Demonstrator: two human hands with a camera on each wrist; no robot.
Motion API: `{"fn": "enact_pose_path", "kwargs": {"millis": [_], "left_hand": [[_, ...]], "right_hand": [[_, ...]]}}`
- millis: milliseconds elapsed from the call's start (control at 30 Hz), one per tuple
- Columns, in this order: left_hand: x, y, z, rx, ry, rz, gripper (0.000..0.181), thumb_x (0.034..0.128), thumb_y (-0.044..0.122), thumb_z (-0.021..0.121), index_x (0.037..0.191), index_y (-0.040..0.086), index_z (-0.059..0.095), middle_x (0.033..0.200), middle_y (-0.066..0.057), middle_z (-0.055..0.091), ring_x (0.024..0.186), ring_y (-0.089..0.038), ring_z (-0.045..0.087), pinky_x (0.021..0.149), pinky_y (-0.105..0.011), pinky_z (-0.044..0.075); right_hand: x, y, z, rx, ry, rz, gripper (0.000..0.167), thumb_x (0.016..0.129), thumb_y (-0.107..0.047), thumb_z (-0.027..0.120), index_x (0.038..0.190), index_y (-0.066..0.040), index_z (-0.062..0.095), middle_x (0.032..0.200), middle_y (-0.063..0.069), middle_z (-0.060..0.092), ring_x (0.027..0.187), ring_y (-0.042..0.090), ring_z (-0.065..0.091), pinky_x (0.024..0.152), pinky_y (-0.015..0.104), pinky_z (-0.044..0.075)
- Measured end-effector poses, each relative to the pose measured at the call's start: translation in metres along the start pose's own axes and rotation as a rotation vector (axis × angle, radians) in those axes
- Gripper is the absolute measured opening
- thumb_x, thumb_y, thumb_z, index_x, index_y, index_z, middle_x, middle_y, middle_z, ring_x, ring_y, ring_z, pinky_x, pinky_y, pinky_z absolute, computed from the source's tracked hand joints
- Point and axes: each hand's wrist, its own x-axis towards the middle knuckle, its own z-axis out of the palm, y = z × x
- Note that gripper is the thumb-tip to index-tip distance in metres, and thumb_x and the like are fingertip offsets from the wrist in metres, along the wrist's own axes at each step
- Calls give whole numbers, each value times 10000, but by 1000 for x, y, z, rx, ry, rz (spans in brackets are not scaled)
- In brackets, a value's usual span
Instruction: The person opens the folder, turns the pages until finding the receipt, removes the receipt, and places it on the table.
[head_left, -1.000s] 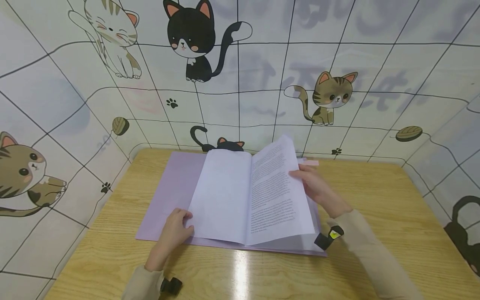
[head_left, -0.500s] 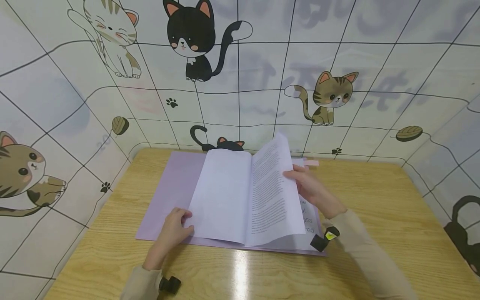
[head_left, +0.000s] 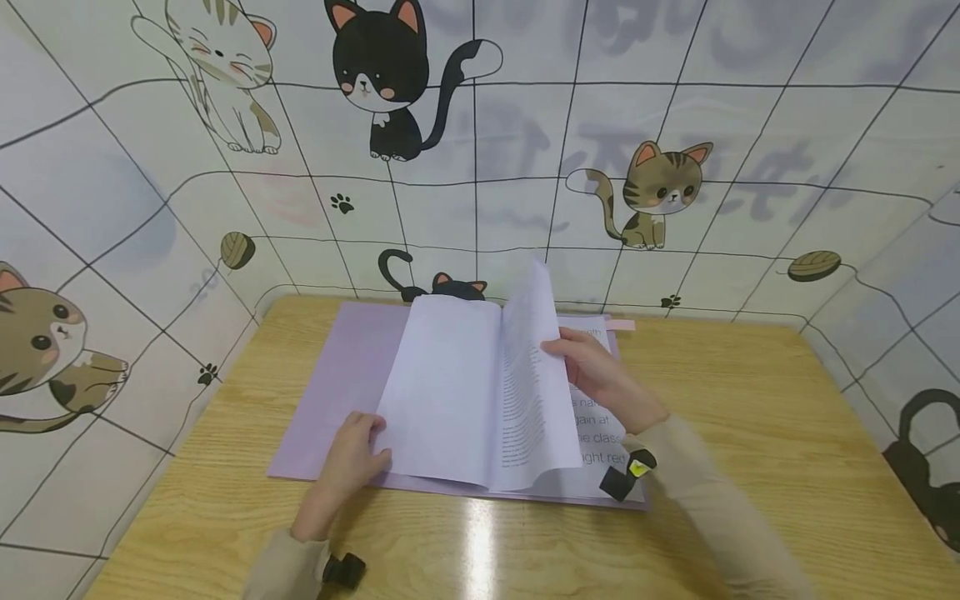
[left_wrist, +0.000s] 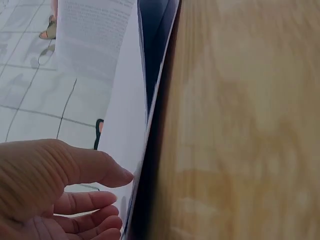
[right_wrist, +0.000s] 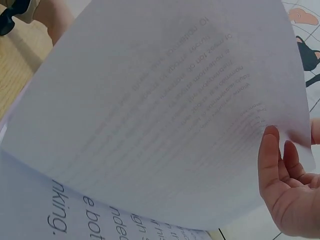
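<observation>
An open booklet with a lilac cover point(head_left: 341, 392) lies on the table. Its left page point(head_left: 442, 392) is blank. A printed page point(head_left: 528, 400) stands raised from the middle fold, its outer edge pinched between the thumb and fingers of my right hand point(head_left: 600, 371). Beneath that page shows another sheet point(head_left: 600, 433) with large print. The right wrist view gives the raised page's pale back point(right_wrist: 150, 110), print showing through. At the left page's lower outer corner my left hand point(head_left: 348, 454) rests with relaxed fingers. Its thumb point(left_wrist: 102, 167) lies along the page edge in the left wrist view.
A pink tab point(head_left: 621, 325) sticks out at the booklet's upper right. The wooden table point(head_left: 735, 400) meets a wall covering point(head_left: 510, 150) with cat drawings at the back and sides. Small black devices point(head_left: 345, 571) are strapped to both wrists.
My right hand has moved left with the page, which now stands steeper and curls more. More of the large-print sheet under it shows. The left hand has stayed in place.
</observation>
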Motion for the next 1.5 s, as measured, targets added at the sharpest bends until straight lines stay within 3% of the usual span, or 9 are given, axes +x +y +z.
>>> {"fn": "enact_pose_path", "kwargs": {"millis": [100,200,300,533,667,900,1200,1333,1500], "left_hand": [[0,13,0,19,52,56,386,674,-30,728,1025,-117,592,977,-193,549,912,-327,547,802,-439,488],[0,29,-1,-6,108,123,407,674,-41,741,1049,-94,591,983,-177,542,875,-292,542,729,-401,494],[-1,46,-1,-64,159,213,432,659,-54,759,1057,-69,592,973,-147,545,826,-238,528,670,-346,480],[-6,82,2,-227,230,500,462,645,-20,775,1058,-18,567,966,-91,559,786,-205,529,676,-294,485],[-11,97,3,-290,239,578,490,647,12,773,1086,-5,554,997,-66,554,806,-173,524,689,-284,484],[-18,114,3,-343,189,570,571,658,105,785,1147,-8,512,1085,-75,522,888,-169,500,734,-335,494],[-21,120,6,-298,252,623,622,598,104,816,1131,-26,524,1099,-102,496,940,-230,543,785,-282,507],[-23,120,6,-233,265,617,652,562,96,832,1127,-7,525,1105,-99,493,925,-236,554,755,-296,523],[-26,121,4,-185,290,574,617,508,-36,796,1071,7,546,1084,-81,503,899,-207,565,748,-248,516]], "right_hand": [[4,1,6,-11,-3,1,440,940,-73,458,1343,74,365,996,16,622,831,125,626,747,268,516],[7,2,12,-15,-8,3,461,933,-82,471,1355,68,364,1017,24,613,850,130,614,763,268,508],[11,4,20,-4,-14,5,481,926,-88,484,1363,68,359,1034,30,610,860,131,612,782,265,501],[21,8,36,26,-11,2,482,913,-63,490,1356,83,370,1005,12,634,828,97,613,772,243,484],[25,8,44,25,-19,-9,495,914,-67,488,1368,82,360,1005,-7,644,824,91,625,767,243,484],[29,12,51,19,-25,1,476,919,-84,484,1360,63,383,1029,9,628,849,100,614,788,258,481],[33,18,56,30,-33,-3,470,911,-80,488,1349,61,395,1035,10,645,876,114,643,807,262,495],[33,18,59,40,-31,-2,463,909,-71,489,1344,63,402,1031,9,646,870,110,642,805,259,492],[33,17,62,60,-29,0,444,900,-58,491,1319,75,426,991,1,657,847,99,640,787,250,494]]}}
